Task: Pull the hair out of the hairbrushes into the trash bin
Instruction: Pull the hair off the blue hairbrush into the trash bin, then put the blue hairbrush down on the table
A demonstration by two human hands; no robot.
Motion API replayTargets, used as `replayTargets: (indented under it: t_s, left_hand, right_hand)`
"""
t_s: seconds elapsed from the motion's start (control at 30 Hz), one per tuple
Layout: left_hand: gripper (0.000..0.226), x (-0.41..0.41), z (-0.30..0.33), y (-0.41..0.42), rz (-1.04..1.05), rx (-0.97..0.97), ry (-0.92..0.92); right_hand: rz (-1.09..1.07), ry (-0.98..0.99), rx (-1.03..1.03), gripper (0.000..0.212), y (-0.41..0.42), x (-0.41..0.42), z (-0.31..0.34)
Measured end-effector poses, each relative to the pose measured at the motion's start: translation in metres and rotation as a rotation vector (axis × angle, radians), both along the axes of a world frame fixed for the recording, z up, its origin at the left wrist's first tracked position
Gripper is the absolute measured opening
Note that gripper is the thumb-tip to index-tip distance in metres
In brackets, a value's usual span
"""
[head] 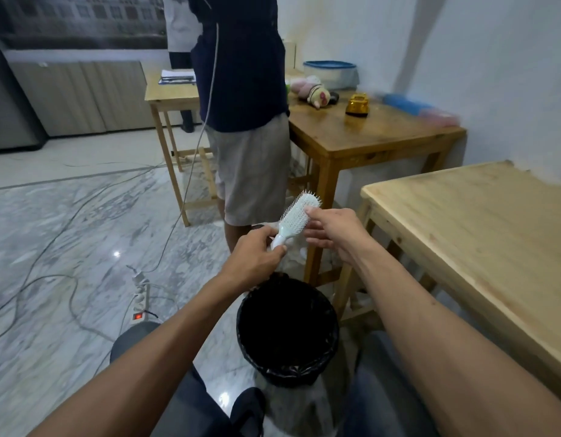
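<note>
Floor, 9 o'clock: a power strip (139, 296) with a lit red switch lies on the marble, cables trailing off it.

Left hand (255, 258), just left of centre: closed around the handle of the hairbrush (296, 217), thumb on top. The brush is pale, tilted with its head toward 1 o'clock, bristles facing up and left. Whether hair is caught in the bristles cannot be told.

Directly below, at 6 o'clock between the person's knees: the trash bin (287, 331), lined with a black bag, interior too dark to read.

Right hand (334, 230), just right of centre: fingers loosely spread, holding nothing visible, forefinger tip touching the brush head's right edge.

12 o'clock: a second person (244, 121) stands beside a wooden table (367, 137) carrying a soft toy (314, 91), a gold object (357, 104) and a lidded tub (331, 74).

3 o'clock: 1 lighter wooden table (481, 234).
</note>
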State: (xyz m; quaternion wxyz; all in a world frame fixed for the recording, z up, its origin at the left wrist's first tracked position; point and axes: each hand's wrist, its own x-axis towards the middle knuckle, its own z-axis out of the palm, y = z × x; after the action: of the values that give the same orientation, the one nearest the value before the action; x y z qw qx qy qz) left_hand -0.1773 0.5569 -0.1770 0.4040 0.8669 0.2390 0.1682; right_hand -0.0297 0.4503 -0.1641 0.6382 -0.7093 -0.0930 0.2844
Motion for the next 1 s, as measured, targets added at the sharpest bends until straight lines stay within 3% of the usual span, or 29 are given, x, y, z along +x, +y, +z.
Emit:
replayTargets:
  t_s: [0.23, 0.4, 0.53, 0.8, 0.93, 1.0]
  left_hand:
    - [0.046, 0.043, 0.047, -0.040, -0.189, 0.051, -0.049]
    - [0.033, 0.085, 0.078, -0.089, -0.329, 0.119, -0.077]
    - [0.037, 0.114, 0.091, -0.140, -0.407, 0.119, -0.081]
    - [0.017, 0.163, 0.093, -0.260, -0.631, 0.145, -0.114]
    - [0.033, 0.179, 0.087, -0.324, -0.744, 0.124, -0.153]
    - [0.030, 0.183, 0.084, -0.353, -0.788, 0.142, -0.159]
  right_hand:
    - [-0.218, -0.075, 0.100, 0.021, -0.046, 0.031, 0.046]
    - [-0.393, -0.138, 0.127, 0.019, -0.111, 0.069, 0.079]
    - [-0.539, -0.180, 0.131, 0.014, -0.175, 0.090, 0.096]
    - [-0.798, -0.236, 0.063, 0.014, -0.319, 0.102, 0.108]
    - [-0.917, -0.246, -0.001, 0.015, -0.387, 0.101, 0.107]
    - [-0.967, -0.242, -0.020, 0.015, -0.417, 0.102, 0.102]
